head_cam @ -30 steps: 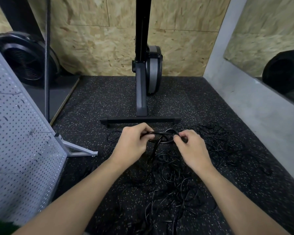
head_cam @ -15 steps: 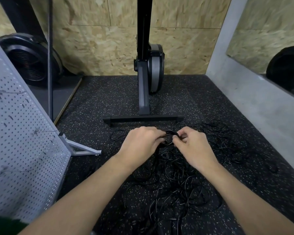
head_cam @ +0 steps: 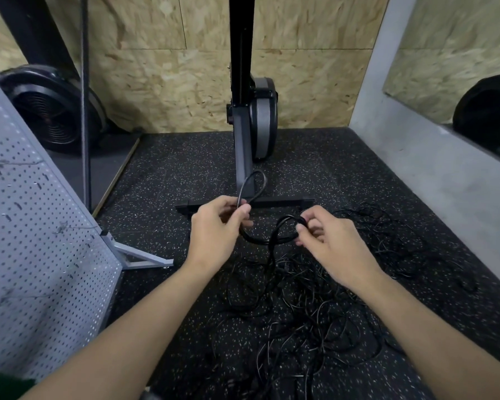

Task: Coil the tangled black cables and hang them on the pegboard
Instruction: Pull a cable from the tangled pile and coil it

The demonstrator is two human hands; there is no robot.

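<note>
Thick blk cable [head_cam: 272, 246] forms 2 loops over thin tangled pile [head_cam: 315, 327].

Left hand [head_cam: 217, 228] and right hand [head_cam: 331, 245] pinch, held apart

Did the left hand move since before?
Yes. The left hand, gripping a black cable, went left and up: its fingers now overlap the black base bar, which they sat below before, farther from the right hand.

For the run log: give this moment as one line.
stage: coiling | left hand: holds cable loop | right hand: pinches the loop | tangled pile: on floor | pegboard: at left
</note>
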